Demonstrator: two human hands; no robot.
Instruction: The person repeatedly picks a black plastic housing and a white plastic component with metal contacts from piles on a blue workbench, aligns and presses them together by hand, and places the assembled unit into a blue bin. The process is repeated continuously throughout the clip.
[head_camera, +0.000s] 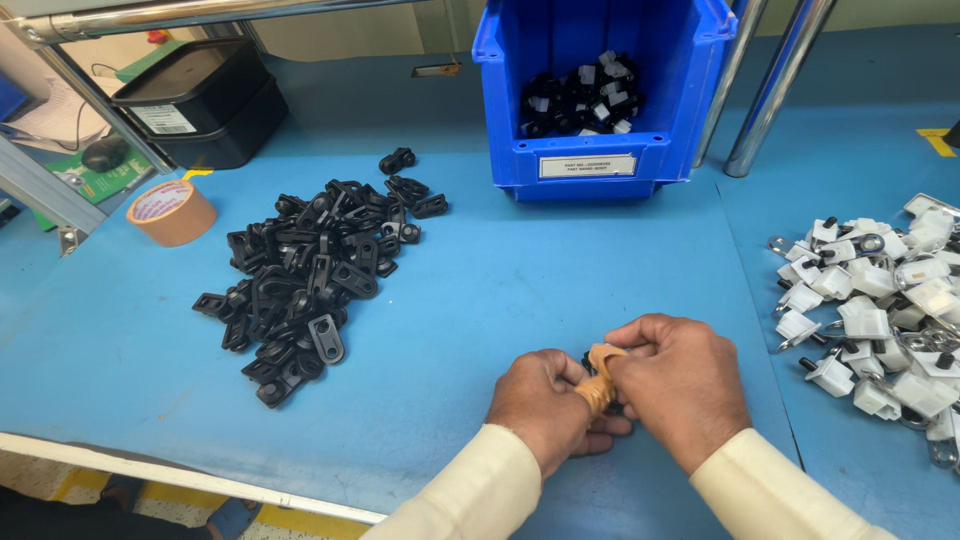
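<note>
My left hand and right hand are squeezed together around a small black part, low on the blue table. A pile of black parts sits at ten o'clock.

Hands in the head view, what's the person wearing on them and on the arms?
Both arms wear long cream sleeves with plain cuffs at the wrists. The left hand is bare apart from a tan rubbery finger cot; the right hand is bare, with no glove.

Clip heap lies left, plug pile right — bin behind, tape roll far left.
</note>
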